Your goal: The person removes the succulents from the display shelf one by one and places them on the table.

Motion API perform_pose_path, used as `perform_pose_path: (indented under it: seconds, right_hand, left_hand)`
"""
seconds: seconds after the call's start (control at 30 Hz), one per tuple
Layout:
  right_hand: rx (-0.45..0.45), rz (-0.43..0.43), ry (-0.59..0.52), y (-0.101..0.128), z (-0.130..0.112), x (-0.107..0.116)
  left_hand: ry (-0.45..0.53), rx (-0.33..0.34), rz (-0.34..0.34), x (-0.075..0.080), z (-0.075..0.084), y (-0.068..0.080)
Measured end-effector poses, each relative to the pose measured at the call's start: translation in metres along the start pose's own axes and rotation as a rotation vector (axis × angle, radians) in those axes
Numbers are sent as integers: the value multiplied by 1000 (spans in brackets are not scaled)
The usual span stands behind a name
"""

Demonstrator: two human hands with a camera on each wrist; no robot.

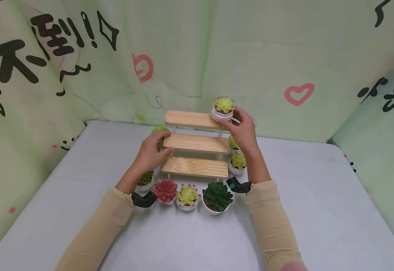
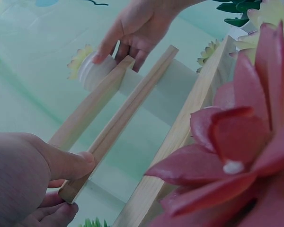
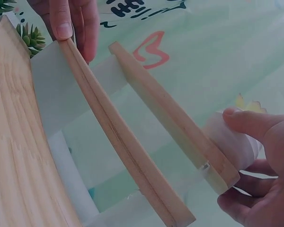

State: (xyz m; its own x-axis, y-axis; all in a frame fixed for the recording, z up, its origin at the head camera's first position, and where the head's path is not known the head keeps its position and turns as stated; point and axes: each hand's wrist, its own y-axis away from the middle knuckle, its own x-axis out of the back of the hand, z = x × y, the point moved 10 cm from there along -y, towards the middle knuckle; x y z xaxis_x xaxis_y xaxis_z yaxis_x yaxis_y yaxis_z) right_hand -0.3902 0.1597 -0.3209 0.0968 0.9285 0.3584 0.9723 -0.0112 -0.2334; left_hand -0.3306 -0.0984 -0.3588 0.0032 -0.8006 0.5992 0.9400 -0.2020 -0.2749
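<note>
We see the right hand (image 1: 242, 130) with its fingers (image 3: 248, 124) curled around a small white pot of yellow-green succulent (image 1: 223, 108), which sits at the right end of the top step of the wooden stand (image 1: 197, 143). The left hand (image 1: 151, 152) clamps the left end of the middle step, thumb on top. The stand is on the grey counter (image 1: 318, 195). Near its front edge stand a red succulent (image 1: 165, 190), a pale one (image 1: 187, 196) and a dark green one (image 1: 217, 197).
</note>
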Motion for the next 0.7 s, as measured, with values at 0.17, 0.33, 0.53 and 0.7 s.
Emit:
perform_pose_path:
  seconds: [0.17, 0.33, 0.53, 0.7]
  right_hand:
    - [-1, 10, 1, 1, 0, 2]
    - [3, 28, -1, 3, -1, 5]
    - [9, 47, -1, 6, -3, 8]
    - [4, 50, -14, 8, -2, 10]
  left_hand:
    - [3, 2, -4, -1, 1, 1]
    - [4, 4, -4, -1, 1, 1]
    - [4, -1, -1, 0, 1, 0]
    - [9, -3, 1, 1, 1, 0]
